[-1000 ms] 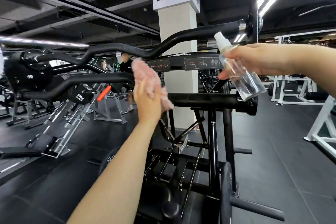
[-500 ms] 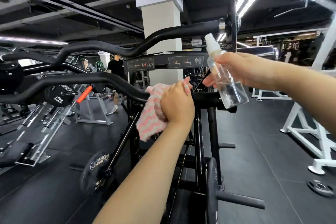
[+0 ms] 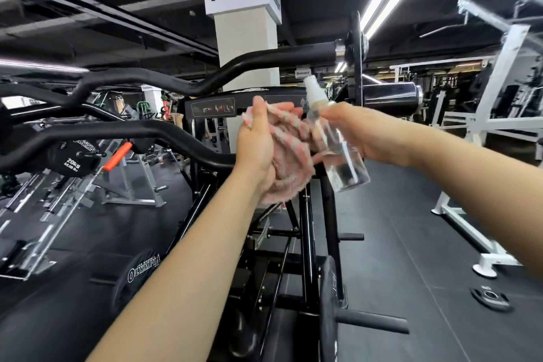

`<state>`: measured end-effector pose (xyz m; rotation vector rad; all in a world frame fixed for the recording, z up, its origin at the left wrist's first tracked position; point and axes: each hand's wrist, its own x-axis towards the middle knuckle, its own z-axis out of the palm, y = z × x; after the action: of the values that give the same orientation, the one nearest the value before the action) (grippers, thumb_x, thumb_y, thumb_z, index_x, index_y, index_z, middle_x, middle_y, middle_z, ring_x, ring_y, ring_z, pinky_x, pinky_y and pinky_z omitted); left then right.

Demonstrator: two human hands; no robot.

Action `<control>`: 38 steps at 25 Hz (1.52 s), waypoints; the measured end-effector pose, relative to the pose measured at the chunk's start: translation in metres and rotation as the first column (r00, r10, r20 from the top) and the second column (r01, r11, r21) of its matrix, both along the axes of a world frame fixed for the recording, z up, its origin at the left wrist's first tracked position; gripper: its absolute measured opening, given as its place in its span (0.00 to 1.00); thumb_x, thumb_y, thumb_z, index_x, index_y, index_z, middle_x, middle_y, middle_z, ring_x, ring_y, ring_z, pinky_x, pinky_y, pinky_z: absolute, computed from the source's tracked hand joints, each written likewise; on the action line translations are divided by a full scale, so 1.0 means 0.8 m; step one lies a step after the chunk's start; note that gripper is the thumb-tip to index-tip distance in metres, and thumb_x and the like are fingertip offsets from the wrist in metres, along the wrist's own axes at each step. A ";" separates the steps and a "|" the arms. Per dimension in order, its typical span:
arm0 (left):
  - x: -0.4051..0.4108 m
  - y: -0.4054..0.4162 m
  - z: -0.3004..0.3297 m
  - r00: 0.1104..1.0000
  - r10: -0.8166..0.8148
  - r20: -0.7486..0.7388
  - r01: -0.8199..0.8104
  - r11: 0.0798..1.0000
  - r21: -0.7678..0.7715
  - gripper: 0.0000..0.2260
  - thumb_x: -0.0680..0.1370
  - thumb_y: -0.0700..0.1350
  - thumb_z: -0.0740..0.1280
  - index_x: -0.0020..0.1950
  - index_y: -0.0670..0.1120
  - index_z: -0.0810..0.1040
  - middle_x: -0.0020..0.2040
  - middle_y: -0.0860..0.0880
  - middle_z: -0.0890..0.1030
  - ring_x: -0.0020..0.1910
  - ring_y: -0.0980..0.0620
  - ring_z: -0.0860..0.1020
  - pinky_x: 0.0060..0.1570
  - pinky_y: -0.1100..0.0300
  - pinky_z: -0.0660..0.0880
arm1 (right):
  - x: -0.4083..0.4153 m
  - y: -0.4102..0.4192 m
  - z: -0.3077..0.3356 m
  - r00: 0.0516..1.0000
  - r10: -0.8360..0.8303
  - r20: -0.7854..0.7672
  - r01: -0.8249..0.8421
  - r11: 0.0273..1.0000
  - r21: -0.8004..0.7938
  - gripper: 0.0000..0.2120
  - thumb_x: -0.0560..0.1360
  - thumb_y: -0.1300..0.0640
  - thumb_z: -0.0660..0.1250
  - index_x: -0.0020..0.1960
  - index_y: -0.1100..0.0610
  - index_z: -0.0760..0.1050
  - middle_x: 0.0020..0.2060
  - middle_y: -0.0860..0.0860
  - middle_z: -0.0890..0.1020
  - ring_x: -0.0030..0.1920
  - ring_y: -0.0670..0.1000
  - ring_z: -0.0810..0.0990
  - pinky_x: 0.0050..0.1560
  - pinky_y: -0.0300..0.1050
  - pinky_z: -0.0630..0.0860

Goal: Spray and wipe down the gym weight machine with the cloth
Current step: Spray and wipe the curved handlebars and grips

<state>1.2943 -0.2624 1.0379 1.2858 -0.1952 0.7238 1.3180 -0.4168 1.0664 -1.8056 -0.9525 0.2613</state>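
A black weight machine stands in front of me, with a curved black handle bar (image 3: 164, 132) running left to centre and an upper bar (image 3: 264, 60) above it. My left hand (image 3: 255, 147) grips a bunched pink and white cloth (image 3: 289, 156) against the right end of the curved bar, near the instruction panel (image 3: 213, 107). My right hand (image 3: 361, 132) holds a clear spray bottle (image 3: 338, 153) with a white nozzle, tilted, its side touching the cloth. The bar under the cloth is hidden.
A white pillar (image 3: 246, 32) with a "Demonpro" sign stands behind the machine. Black weight plates (image 3: 73, 156) hang at the left and one lies on the floor (image 3: 489, 298) at the right. A white machine frame (image 3: 482, 132) stands to the right. A plate peg (image 3: 370, 322) juts out low.
My left hand has slid the cloth right along the bar and turned it upward. The spray bottle has come down and in until it meets the cloth.
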 end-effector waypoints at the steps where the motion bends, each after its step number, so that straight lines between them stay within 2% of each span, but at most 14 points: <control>1: -0.003 0.002 0.006 0.998 -0.065 -0.007 0.065 0.997 -0.040 0.24 0.82 0.55 0.48 0.43 0.44 0.78 0.36 0.49 0.84 0.36 0.53 0.82 0.42 0.58 0.80 | -0.001 0.005 -0.003 0.998 0.049 -0.038 -0.049 0.999 0.002 0.14 0.81 0.50 0.53 0.55 0.57 0.74 0.45 0.51 0.82 0.46 0.51 0.82 0.54 0.50 0.79; 5: -0.012 0.026 0.018 0.965 -0.253 -0.076 0.245 0.964 -0.101 0.25 0.82 0.57 0.47 0.46 0.43 0.77 0.38 0.49 0.84 0.38 0.52 0.83 0.42 0.57 0.80 | -0.003 0.011 -0.005 0.997 -0.048 0.055 0.049 0.999 -0.016 0.13 0.81 0.50 0.55 0.54 0.55 0.75 0.46 0.53 0.83 0.45 0.51 0.83 0.53 0.49 0.79; 8: -0.022 0.065 0.037 0.988 0.025 -0.150 0.016 0.963 0.269 0.24 0.82 0.57 0.50 0.49 0.41 0.79 0.40 0.49 0.84 0.40 0.54 0.82 0.38 0.64 0.78 | -0.016 0.002 0.021 0.955 -0.203 0.217 0.232 0.965 -0.120 0.15 0.79 0.44 0.55 0.50 0.53 0.76 0.40 0.50 0.84 0.38 0.48 0.82 0.44 0.47 0.78; 12: -0.032 0.108 0.078 0.992 0.125 -0.034 -0.081 0.809 0.583 0.13 0.79 0.51 0.62 0.40 0.45 0.77 0.31 0.57 0.80 0.30 0.64 0.76 0.34 0.68 0.72 | -0.037 0.008 0.068 0.964 -0.204 0.168 0.230 0.961 -0.153 0.20 0.78 0.41 0.53 0.46 0.55 0.76 0.36 0.49 0.84 0.35 0.51 0.82 0.43 0.46 0.77; 16: -0.002 0.131 0.071 0.880 0.474 -0.005 -0.194 0.369 0.909 0.11 0.71 0.43 0.74 0.52 0.45 0.79 0.43 0.50 0.79 0.39 0.60 0.77 0.39 0.66 0.72 | -0.028 0.031 0.060 0.794 -0.386 0.469 0.566 0.751 -0.340 0.22 0.77 0.41 0.58 0.44 0.60 0.74 0.36 0.54 0.79 0.32 0.52 0.79 0.32 0.44 0.80; 19: -0.001 0.120 0.041 0.944 0.230 0.236 -0.315 0.412 0.855 0.18 0.70 0.44 0.75 0.58 0.44 0.76 0.53 0.50 0.77 0.52 0.53 0.77 0.55 0.60 0.74 | -0.020 0.036 0.046 0.722 -0.456 0.521 0.651 0.702 -0.288 0.21 0.77 0.42 0.60 0.39 0.60 0.73 0.37 0.55 0.76 0.34 0.50 0.75 0.29 0.41 0.76; 20: -0.001 0.110 0.028 0.975 0.117 0.190 -0.215 0.274 0.937 0.24 0.70 0.51 0.74 0.63 0.46 0.74 0.58 0.52 0.76 0.56 0.53 0.76 0.58 0.59 0.73 | -0.019 0.036 0.046 0.713 -0.475 0.515 0.654 0.715 -0.247 0.21 0.77 0.42 0.59 0.38 0.59 0.72 0.37 0.55 0.76 0.35 0.49 0.75 0.30 0.41 0.74; 22: 0.013 0.094 -0.003 0.971 0.183 0.153 -0.104 -0.254 0.961 0.38 0.68 0.63 0.70 0.73 0.52 0.61 0.65 0.53 0.72 0.62 0.52 0.73 0.55 0.56 0.73 | -0.018 0.036 0.048 0.723 -0.504 0.472 0.639 0.748 -0.180 0.21 0.77 0.42 0.58 0.38 0.59 0.72 0.37 0.53 0.76 0.36 0.49 0.75 0.30 0.41 0.73; 24: 0.036 0.086 -0.020 0.860 0.271 0.433 -0.250 -0.516 0.820 0.32 0.72 0.62 0.66 0.71 0.52 0.60 0.61 0.51 0.76 0.58 0.47 0.76 0.43 0.56 0.70 | -0.015 0.035 0.044 0.730 -0.512 0.453 0.624 0.769 -0.136 0.21 0.77 0.41 0.59 0.41 0.60 0.73 0.36 0.52 0.74 0.35 0.48 0.74 0.29 0.40 0.72; 26: 0.040 0.075 -0.014 0.833 0.267 0.485 -0.307 -0.506 0.806 0.22 0.75 0.59 0.63 0.66 0.52 0.66 0.56 0.50 0.80 0.55 0.45 0.78 0.39 0.56 0.66 | -0.012 0.031 0.037 0.722 -0.528 0.447 0.616 0.785 -0.070 0.22 0.77 0.43 0.59 0.47 0.63 0.75 0.34 0.50 0.73 0.33 0.46 0.72 0.28 0.37 0.70; 29: 0.044 0.059 0.005 0.933 0.268 0.241 -0.127 -0.381 0.916 0.18 0.72 0.59 0.66 0.56 0.51 0.72 0.55 0.47 0.80 0.55 0.42 0.77 0.41 0.56 0.67 | -0.011 0.018 0.031 0.748 -0.533 0.395 0.579 0.815 0.002 0.25 0.79 0.45 0.57 0.60 0.66 0.75 0.44 0.55 0.78 0.40 0.51 0.76 0.28 0.31 0.72; 32: 0.049 0.011 0.005 0.952 0.246 0.181 -0.099 -0.314 0.944 0.17 0.73 0.57 0.65 0.55 0.47 0.75 0.57 0.44 0.80 0.57 0.41 0.77 0.43 0.57 0.68 | -0.010 0.009 0.027 0.837 -0.462 0.294 0.462 0.884 0.073 0.26 0.79 0.45 0.57 0.57 0.68 0.75 0.57 0.64 0.79 0.51 0.62 0.79 0.49 0.45 0.78; 34: 0.046 -0.023 0.001 0.955 0.221 0.196 -0.118 -0.324 0.939 0.21 0.75 0.57 0.63 0.63 0.47 0.74 0.62 0.44 0.77 0.62 0.42 0.75 0.50 0.55 0.71 | -0.011 0.009 0.021 0.851 -0.447 0.277 0.442 0.893 0.083 0.25 0.78 0.44 0.58 0.52 0.67 0.77 0.51 0.63 0.82 0.50 0.60 0.81 0.54 0.46 0.77; 38: 0.042 -0.034 0.002 0.927 0.184 0.326 -0.218 -0.444 0.869 0.17 0.81 0.50 0.56 0.68 0.47 0.70 0.68 0.47 0.72 0.66 0.45 0.70 0.58 0.55 0.69 | -0.014 0.016 0.011 0.739 -0.472 0.481 0.552 0.834 -0.029 0.19 0.78 0.47 0.60 0.42 0.64 0.75 0.29 0.49 0.71 0.30 0.45 0.71 0.35 0.39 0.69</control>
<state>1.3278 -0.2898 1.0392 3.2682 -0.7565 0.8643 1.3066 -0.4037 1.0755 -2.2686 -0.7048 -0.4738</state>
